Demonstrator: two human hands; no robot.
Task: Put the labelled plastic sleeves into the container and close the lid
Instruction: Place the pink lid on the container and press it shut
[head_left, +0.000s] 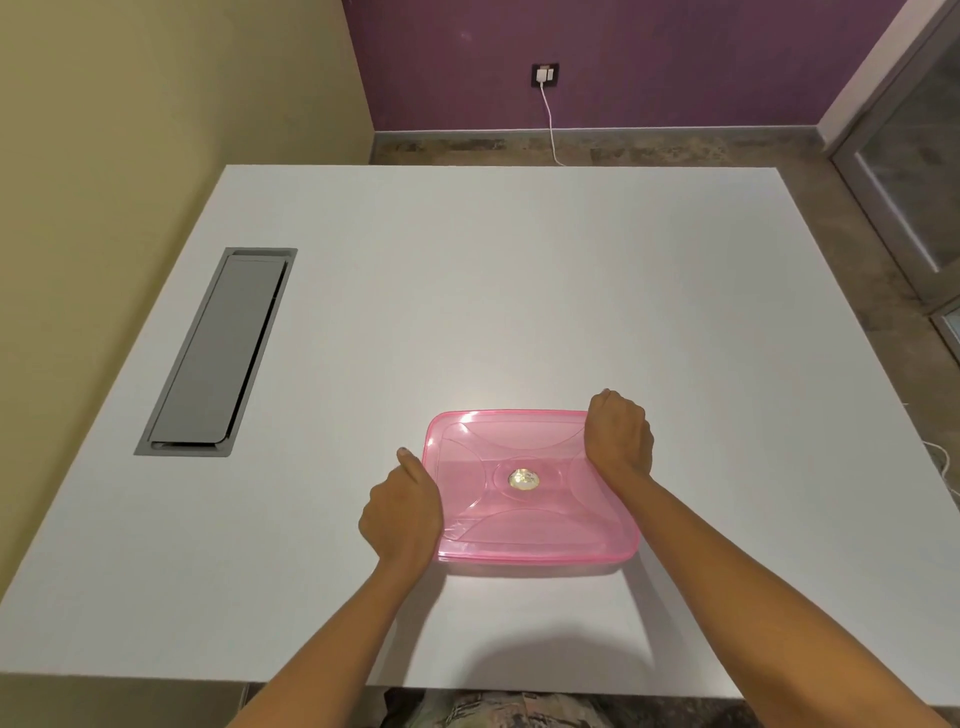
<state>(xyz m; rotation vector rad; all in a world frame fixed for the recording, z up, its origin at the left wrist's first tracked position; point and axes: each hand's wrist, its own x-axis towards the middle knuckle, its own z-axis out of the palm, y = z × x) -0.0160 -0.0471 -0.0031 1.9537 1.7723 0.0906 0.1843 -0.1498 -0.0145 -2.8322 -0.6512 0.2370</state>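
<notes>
Both forearms enter from the near edge of the white counter (519, 291). Left hand (402, 512) is curled at the 9 o'clock edge of the pink lid (519, 514), thumb extended along the rim; grip closed on the lid's edge. Right hand (618, 441) is clenched on the far right corner, about 1 o'clock, knuckles up, pressing down on the rim. Whether its fingers wrap under the lip cannot be told.

The pink translucent container (540, 560) sits on the counter toward the near side, right of centre, lid on top. A round label (523, 479) sits at the lid's centre. The plastic sleeves are not discernible through the lid; cannot confirm they are inside.

Risks, as judged: the near edge and the 5 o'clock corner have no hand on them, so the lid may seat on one diagonal only and spring up elsewhere. Uneven downward force could skid the container across the smooth counter.

Orientation: the container lies flat, lid facing up; long axis runs roughly 9 to 3 o'clock, turned slightly.

Further off, at 10 o'clock, a grey cable hatch (218, 353) is set in the counter. Beyond the far edge, a white charger (543, 76) is plugged into the purple wall.
</notes>
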